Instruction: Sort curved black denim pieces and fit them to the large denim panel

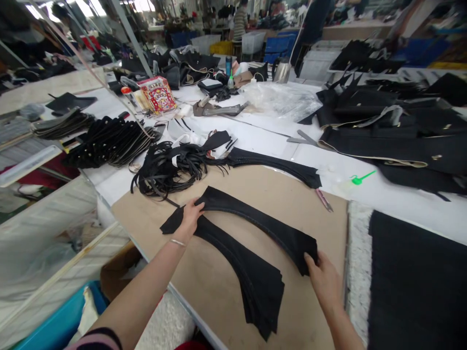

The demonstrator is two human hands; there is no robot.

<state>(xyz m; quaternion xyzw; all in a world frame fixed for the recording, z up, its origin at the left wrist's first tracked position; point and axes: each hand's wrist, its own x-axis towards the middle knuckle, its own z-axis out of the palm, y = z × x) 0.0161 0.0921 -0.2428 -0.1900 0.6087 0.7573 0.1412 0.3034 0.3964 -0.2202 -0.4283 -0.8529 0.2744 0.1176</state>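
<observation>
A curved black fabric piece (255, 217) is stretched between my two hands, over a brown board (215, 296). My left hand (191, 214) pinches its left end, fingers closed on the edge. At the other end, my right hand (321, 272) grips the lower corner between thumb and fingers. Nearer to me lies a fanned stack of similar curved black pieces (251, 272), its left end passing beneath my left hand. Beyond the held piece, another stack of curved black pieces (273, 163) rests at the board's far edge.
A tangle of black strips (171, 167) lies at the far left of the board. Pink-handled snips (324, 200) and a green-tipped nozzle (361, 178) are on the right. A black panel (416, 282) lies at right. Black pieces with metal studs (394, 141) are piled beyond.
</observation>
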